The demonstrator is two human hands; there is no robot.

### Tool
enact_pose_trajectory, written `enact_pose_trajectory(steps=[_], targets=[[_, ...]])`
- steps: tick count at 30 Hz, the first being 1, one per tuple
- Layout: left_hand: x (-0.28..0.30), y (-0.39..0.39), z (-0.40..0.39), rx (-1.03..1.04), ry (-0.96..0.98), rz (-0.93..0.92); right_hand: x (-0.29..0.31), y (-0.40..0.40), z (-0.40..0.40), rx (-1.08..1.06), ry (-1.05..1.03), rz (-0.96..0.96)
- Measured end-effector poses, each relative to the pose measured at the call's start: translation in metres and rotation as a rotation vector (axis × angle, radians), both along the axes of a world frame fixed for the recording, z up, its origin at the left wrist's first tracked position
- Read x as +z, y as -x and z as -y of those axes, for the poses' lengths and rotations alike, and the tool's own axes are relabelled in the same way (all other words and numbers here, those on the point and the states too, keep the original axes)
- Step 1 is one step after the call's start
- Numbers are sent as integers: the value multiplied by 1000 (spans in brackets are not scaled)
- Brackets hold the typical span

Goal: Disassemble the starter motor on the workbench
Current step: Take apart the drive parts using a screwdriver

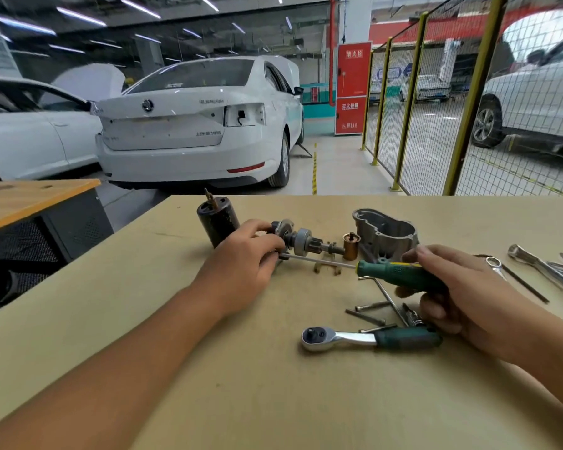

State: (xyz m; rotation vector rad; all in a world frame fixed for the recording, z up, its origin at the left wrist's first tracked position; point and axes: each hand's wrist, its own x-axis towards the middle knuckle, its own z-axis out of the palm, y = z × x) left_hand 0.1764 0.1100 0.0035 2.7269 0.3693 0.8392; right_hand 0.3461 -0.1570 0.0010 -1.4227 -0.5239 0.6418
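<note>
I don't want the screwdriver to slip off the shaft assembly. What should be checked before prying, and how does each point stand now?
1. Left hand holds the pinion shaft assembly: ok, its fingers curl round the left end.
2. Right hand grips the screwdriver handle: ok.
3. Screwdriver tip seated on the part: cannot tell, it is hidden behind the left hand.
4. Loose fork lever out of the way: not ok, it lies right under the blade.
5. Ratchet and bolts away from the work: ok, they lie nearer the person.
</note>
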Motion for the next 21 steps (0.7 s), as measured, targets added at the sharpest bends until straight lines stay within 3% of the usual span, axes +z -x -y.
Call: enact_pose_trajectory(steps=[8,14,21], targets=[[-1,-2,-2,-18,-59,-19,-3,-3,4,-9,-101,-17],[-1,-4,0,7,-34,-15,5,5,0,8,11,-6],[1,-4,1,52,-14,-4,0,4,0,-59,-116,-45]])
